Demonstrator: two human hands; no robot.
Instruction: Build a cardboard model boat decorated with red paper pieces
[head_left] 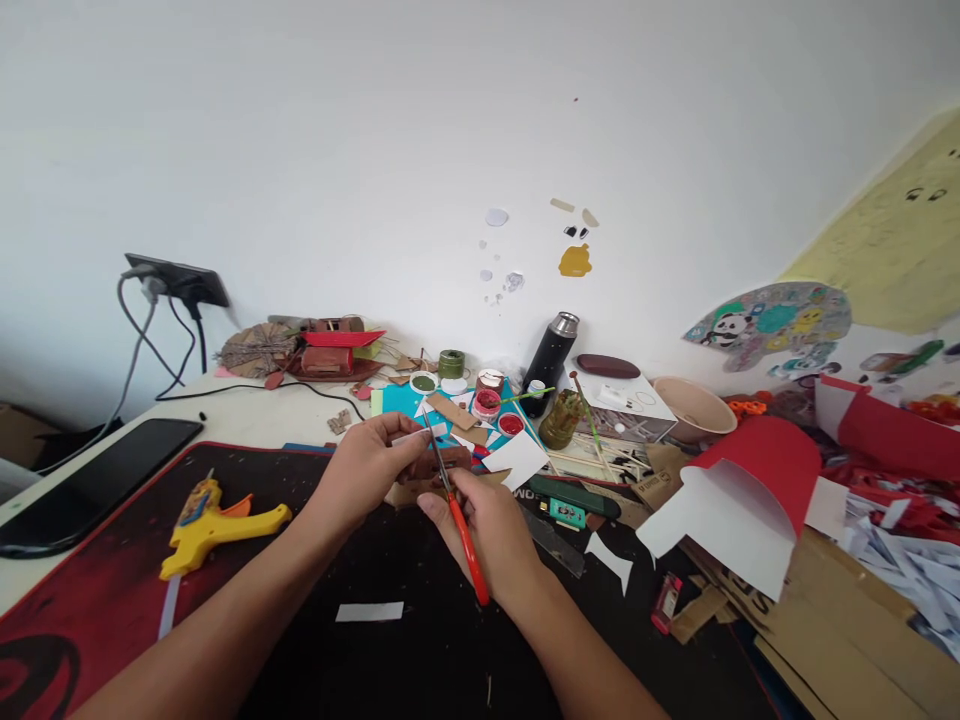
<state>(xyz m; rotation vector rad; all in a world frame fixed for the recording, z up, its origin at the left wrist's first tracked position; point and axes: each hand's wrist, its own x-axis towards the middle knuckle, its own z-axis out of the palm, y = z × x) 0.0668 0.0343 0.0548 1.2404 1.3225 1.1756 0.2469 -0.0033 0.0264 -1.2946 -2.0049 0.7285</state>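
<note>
Red-handled scissors (466, 545) are gripped in my right hand (491, 530), their blades pointing up and away between my hands. My left hand (367, 470) pinches a small pale strip (414, 436) between thumb and fingers, close beside the blades. Just behind the hands lies a brown piece (450, 462), partly hidden by the fingers and scissors. A white paper strip (369, 611) rests on the dark mat below my hands.
A yellow glue gun (217, 528) and a black phone (90, 480) lie at left. Open paint pots (487, 402), a black flask (551, 360) and a green jar (559, 425) stand behind. Red-and-white paper (750, 490), cardboard (847, 630) and a lighter (666, 603) are at right.
</note>
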